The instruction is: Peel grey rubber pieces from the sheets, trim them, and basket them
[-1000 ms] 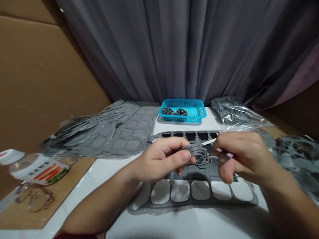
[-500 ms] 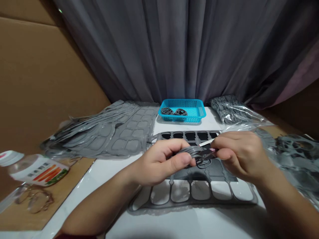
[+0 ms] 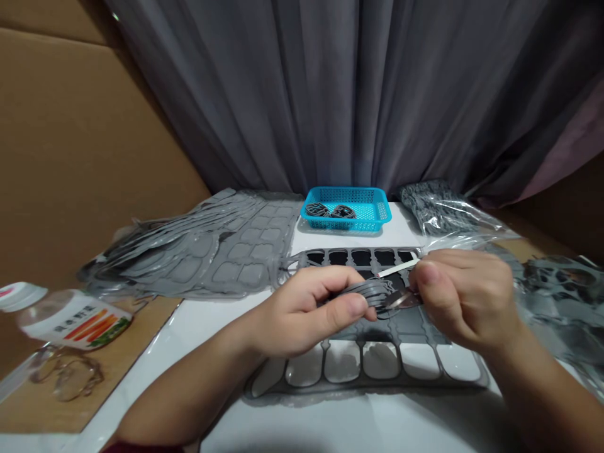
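Observation:
My left hand [image 3: 302, 308] pinches a bundle of dark grey moulded strips [image 3: 368, 293] between thumb and fingers. My right hand [image 3: 465, 299] grips a slim tool with a white shaft [image 3: 399, 268] and a metal tip [image 3: 402, 301]. That tip lies against the end of the strips, and my fingers hide the tool's lower part. Below both hands lies a grey moulded sheet with rounded openings [image 3: 377, 377], which does not appear to touch the bundle.
A blue plastic basket [image 3: 346, 217] holding dark loops stands at the back. Stacked grey sheets [image 3: 221, 245] lie to the left, and a plastic bag of grey pieces [image 3: 436, 211] lies back right. A bottle [image 3: 70, 319] and eyeglasses [image 3: 70, 380] lie at the left.
My hands have drawn closer together. The strips now lie flatter and more stretched out, and the tool's metal tip shows against them. The white shaft points further to the right.

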The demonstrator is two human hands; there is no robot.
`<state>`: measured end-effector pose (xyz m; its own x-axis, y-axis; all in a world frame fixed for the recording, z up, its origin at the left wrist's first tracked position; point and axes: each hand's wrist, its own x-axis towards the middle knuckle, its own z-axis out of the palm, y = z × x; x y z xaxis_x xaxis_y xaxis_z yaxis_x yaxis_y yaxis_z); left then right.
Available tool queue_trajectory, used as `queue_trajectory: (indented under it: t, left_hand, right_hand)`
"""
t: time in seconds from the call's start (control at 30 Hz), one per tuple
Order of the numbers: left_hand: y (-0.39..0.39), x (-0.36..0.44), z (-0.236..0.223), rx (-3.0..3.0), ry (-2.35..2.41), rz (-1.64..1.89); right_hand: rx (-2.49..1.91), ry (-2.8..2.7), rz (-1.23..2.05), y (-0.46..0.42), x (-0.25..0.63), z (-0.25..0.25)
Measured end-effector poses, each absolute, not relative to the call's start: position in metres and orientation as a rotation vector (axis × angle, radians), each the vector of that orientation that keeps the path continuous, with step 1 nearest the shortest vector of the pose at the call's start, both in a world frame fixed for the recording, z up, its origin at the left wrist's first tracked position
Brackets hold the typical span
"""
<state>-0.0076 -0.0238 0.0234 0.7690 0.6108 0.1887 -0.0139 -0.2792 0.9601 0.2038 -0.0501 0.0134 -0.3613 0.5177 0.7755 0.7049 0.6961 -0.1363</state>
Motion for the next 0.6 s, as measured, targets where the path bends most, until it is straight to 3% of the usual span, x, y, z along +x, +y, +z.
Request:
queue_trajectory:
  t: [0.6]
  left_hand:
    - [-0.0252,-0.0076,0.0245,1.725,0.487,0.610]
  right_hand:
    - [-0.926,-2.059,-0.281,-0.0481,0.2027,0.0114]
